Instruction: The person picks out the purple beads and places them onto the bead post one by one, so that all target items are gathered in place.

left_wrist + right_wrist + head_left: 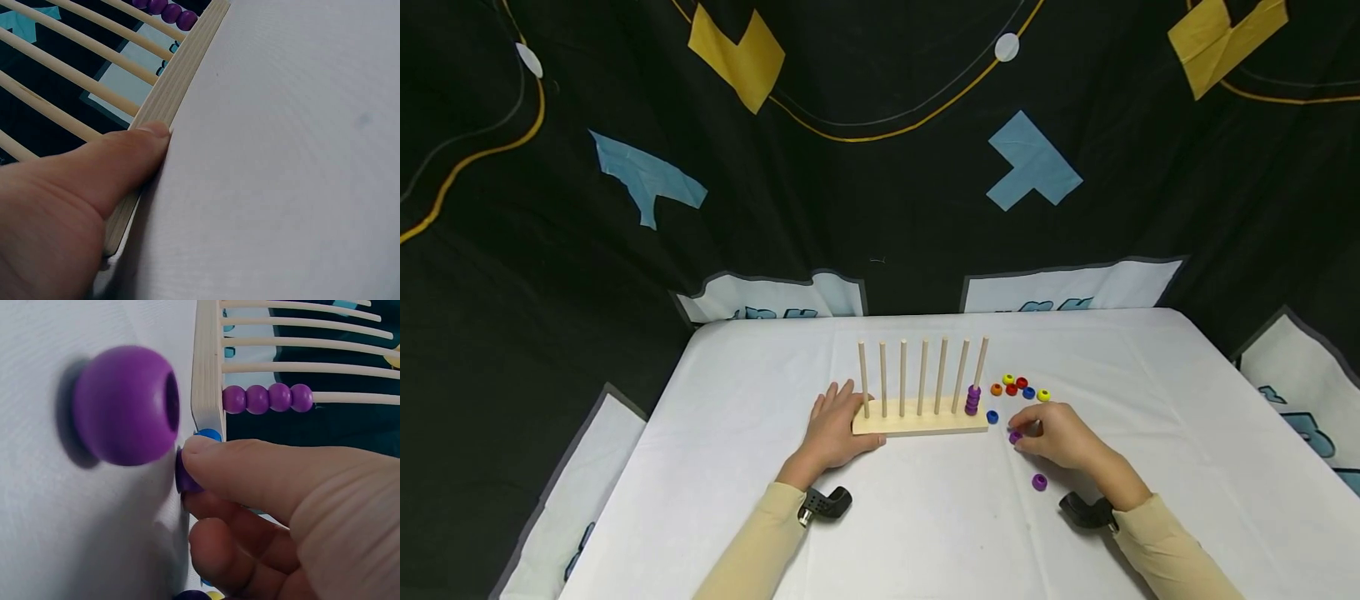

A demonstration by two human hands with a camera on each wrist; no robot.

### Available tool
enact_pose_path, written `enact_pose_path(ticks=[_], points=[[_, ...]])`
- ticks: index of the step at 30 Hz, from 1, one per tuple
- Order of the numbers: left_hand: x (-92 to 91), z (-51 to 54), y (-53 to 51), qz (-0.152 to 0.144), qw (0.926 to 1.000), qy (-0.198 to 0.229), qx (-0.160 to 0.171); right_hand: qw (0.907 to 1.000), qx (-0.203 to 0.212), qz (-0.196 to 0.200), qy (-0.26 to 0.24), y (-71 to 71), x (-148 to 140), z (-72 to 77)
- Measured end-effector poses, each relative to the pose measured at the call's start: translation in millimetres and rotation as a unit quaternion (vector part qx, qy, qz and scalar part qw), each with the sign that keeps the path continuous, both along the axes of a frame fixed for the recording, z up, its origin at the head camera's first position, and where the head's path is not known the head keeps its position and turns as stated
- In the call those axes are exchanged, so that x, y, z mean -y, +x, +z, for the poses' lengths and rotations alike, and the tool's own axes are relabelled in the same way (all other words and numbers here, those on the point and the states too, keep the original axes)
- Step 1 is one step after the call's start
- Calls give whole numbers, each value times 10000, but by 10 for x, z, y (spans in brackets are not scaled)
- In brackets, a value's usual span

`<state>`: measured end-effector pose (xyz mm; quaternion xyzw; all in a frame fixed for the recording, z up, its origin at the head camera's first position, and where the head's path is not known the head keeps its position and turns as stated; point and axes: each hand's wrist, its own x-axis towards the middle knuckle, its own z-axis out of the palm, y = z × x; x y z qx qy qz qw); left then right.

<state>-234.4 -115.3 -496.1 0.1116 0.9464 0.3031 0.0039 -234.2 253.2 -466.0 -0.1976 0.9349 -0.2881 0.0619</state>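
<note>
A wooden peg board point(917, 423) with several upright pegs stands on the table. My left hand point(835, 429) grips its left end, the thumb point(134, 153) pressed along the front edge and the fingers spread toward the back. Several purple beads point(256, 399) are stacked on the rightmost peg. To the right of the board, my right hand point(1060, 435) pinches a purple bead point(1015, 437) between thumb and finger, low at the tabletop. Closer to me lies another purple bead point(1039, 482), large in the right wrist view with its hole facing the board.
A blue bead point(992, 417) sits by the board's right end. Behind my right hand is a loose group of red, orange, yellow and blue beads, including an orange bead point(996, 389). White cloth point(925, 525) covers the table, and a dark curtain point(880, 208) hangs behind it.
</note>
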Motion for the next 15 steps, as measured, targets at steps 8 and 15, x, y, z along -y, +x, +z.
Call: enact_pose_path(ticks=[8,15], points=[[-2,4,-1,-10,10000,25,-30,9996,-198,142,125,-4,8,-11],[-1,9,4,-17,10000,14,-30,9998,-107,51,184,11,28,-10]])
